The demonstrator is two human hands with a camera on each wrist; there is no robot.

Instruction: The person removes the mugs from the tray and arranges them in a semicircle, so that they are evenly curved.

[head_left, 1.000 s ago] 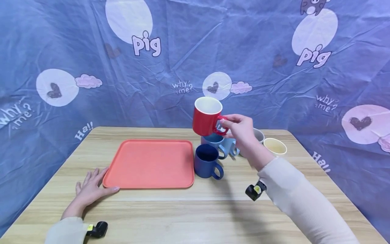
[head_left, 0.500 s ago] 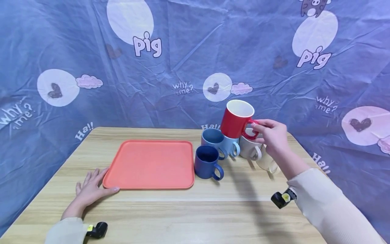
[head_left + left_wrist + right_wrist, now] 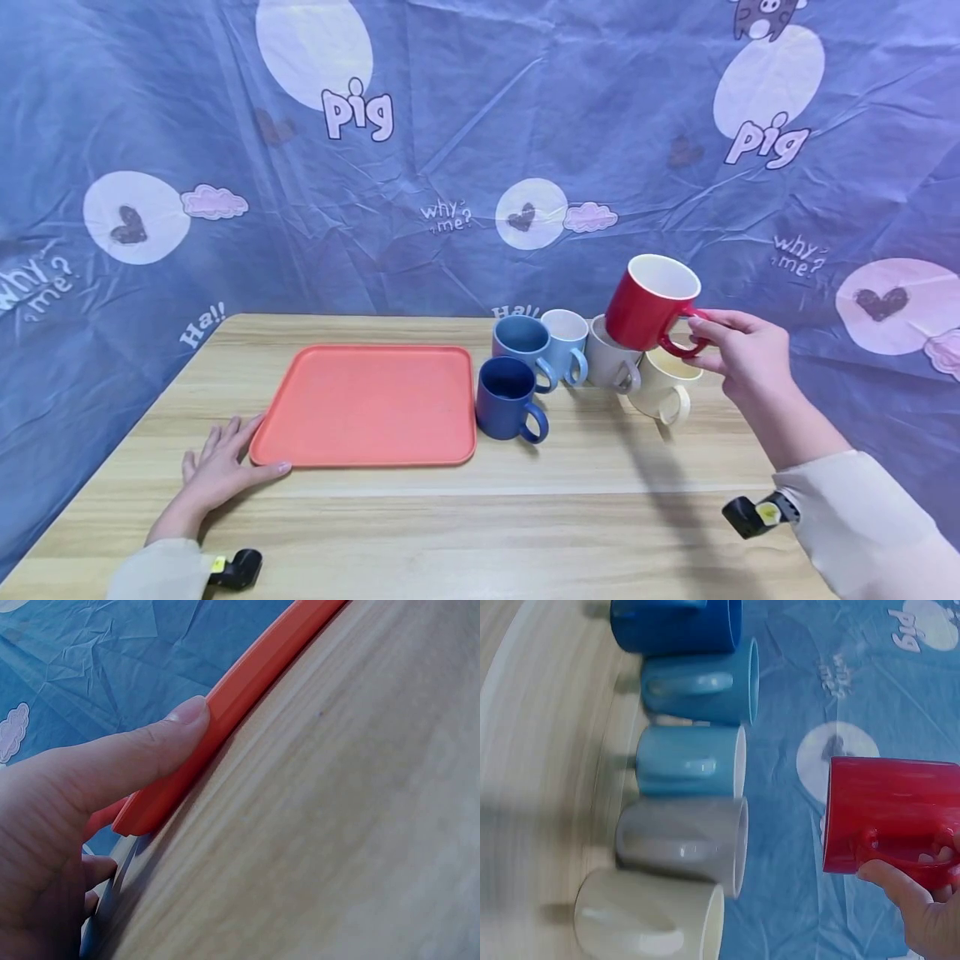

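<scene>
My right hand (image 3: 753,354) pinches the handle of a red mug (image 3: 643,304) with a white inside. The mug is held up in the air, slightly tilted, above the grey mug (image 3: 607,358) and the cream mug (image 3: 660,387). In the right wrist view the red mug (image 3: 889,802) shows with thumb and fingers at its handle. My left hand (image 3: 217,475) lies at the near left corner of a coral-red tray (image 3: 367,408), fingers spread. From the left wrist view, its straight thumb touches the tray's outer rim (image 3: 247,686).
Right of the tray stand a dark blue mug (image 3: 504,408), a teal-blue mug (image 3: 519,337) and a light blue mug (image 3: 564,342), all upright with handles toward the front right. A patterned blue cloth (image 3: 420,108) hangs behind the wooden table (image 3: 420,542).
My right hand has carried the red mug rightward, from over the blue mugs to over the grey and cream ones. My left hand and the tray have stayed in place.
</scene>
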